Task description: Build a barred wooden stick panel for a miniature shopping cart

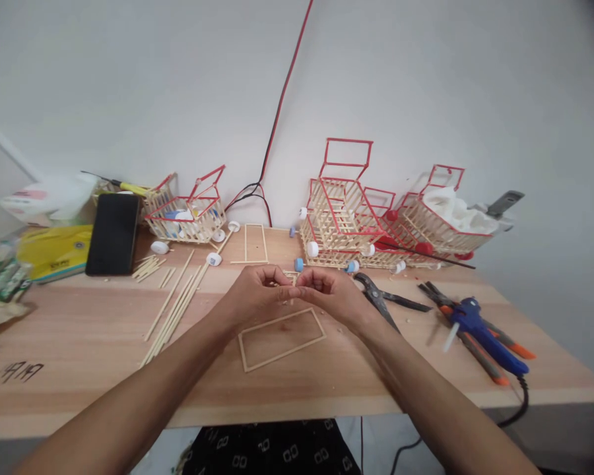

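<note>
My left hand [262, 287] and my right hand [325, 290] meet fingertip to fingertip above the middle of the wooden table [198, 389]. Both are closed in a pinch. Between and just behind the fingertips show small pale bits of wooden stick [292, 280]; whether they are held or lie on the table I cannot tell. Just in front of my hands a rectangular stick frame [283, 317] lies flat. Behind my left hand is a smaller stick frame [256, 244]. Black-handled pliers [373, 294] lie beside my right wrist, which partly covers them.
Long sticks [175, 316] and short cut sticks [147, 267] lie left. Model shopping carts of sticks [344, 218] [185, 218] stand along the wall. A phone [113, 234] leans at the left. A blue glue gun [480, 330] rests over orange-handled pliers [509, 343] at the right, its cord hanging off the edge.
</note>
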`<state>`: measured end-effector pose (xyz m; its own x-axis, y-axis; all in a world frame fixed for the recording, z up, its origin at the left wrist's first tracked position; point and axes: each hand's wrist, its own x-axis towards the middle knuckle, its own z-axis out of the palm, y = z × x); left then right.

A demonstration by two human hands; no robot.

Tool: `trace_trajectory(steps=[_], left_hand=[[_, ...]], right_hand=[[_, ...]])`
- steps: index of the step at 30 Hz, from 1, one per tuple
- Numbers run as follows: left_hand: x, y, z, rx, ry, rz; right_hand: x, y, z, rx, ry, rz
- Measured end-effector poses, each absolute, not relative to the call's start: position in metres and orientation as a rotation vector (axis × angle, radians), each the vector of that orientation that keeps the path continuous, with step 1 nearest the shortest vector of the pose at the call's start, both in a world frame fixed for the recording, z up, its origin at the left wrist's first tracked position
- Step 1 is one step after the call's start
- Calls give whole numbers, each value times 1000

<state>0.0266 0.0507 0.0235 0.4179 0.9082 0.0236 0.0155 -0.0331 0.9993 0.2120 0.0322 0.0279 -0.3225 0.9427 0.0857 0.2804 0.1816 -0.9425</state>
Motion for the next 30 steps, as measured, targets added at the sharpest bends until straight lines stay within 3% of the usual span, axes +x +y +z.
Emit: trace_trajectory(steps=[23, 30], left_hand=[[27, 48, 28, 1461, 846, 767], [29, 46, 17, 2165, 1076, 664]], right_hand=[[219, 27, 29, -1084, -1819, 1164], [235, 31, 42, -1209, -1521, 1110]])
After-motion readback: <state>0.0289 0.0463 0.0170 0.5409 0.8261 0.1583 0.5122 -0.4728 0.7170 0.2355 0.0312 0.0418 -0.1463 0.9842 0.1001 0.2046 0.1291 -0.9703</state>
